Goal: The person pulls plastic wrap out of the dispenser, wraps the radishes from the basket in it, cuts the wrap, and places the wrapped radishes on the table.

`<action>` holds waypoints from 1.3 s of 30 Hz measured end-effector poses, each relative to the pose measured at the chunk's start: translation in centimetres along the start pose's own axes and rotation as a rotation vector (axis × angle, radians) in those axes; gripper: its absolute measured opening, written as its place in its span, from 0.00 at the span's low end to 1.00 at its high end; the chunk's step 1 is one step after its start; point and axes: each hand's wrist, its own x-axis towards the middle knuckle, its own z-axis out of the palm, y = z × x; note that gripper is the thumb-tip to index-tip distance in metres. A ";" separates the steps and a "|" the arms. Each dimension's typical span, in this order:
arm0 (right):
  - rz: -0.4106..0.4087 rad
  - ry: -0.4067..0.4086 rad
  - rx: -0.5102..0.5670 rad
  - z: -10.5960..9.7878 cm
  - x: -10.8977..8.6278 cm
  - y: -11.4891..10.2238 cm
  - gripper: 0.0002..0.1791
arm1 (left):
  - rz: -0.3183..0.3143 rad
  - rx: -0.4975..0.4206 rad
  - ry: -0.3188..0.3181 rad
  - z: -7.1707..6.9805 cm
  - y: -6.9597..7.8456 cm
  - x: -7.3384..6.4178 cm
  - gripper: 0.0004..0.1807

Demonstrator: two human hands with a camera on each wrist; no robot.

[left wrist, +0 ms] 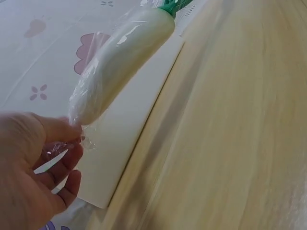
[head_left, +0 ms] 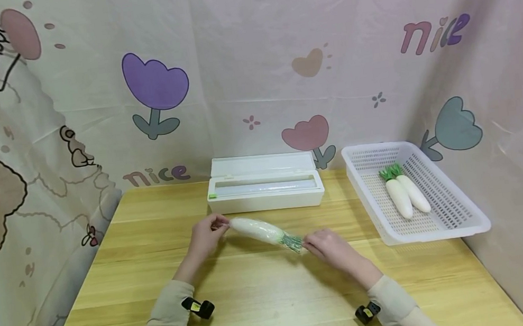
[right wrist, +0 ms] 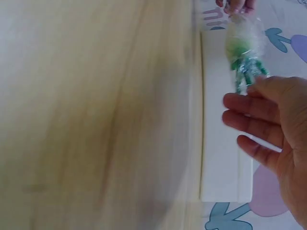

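Note:
A white radish (head_left: 258, 230) wrapped in clear plastic film is held up over the wooden table, its green leafy top pointing right. My left hand (head_left: 207, 236) pinches the twisted film at the root end between thumb and fingertips; the left wrist view shows the film (left wrist: 88, 139) bunched there. At the leafy end, my right hand (head_left: 330, 249) pinches the film past the green leaves (right wrist: 247, 69). Behind the radish stands a white cling film box (head_left: 265, 202) with its lid raised and a roll visible inside.
On the right, a white plastic basket (head_left: 389, 237) holds two unwrapped white radishes (head_left: 399, 199) with green tops. A printed cloth (head_left: 243, 80) hangs behind the wooden table (head_left: 266, 300). Both wrists carry small black cameras (head_left: 205, 309).

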 end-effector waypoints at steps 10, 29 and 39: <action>0.283 -0.115 0.009 -0.5 0.0 0.8 0.03 | 0.370 0.226 0.030 0.0 0.3 -2.1 0.06; 0.205 -0.206 0.120 3.6 6.7 -1.1 0.03 | 0.137 0.323 0.121 -4.1 -1.4 -10.3 0.10; 0.250 -0.302 0.249 7.0 12.8 -3.2 0.05 | -0.010 0.362 0.199 -7.2 -2.5 -13.8 0.08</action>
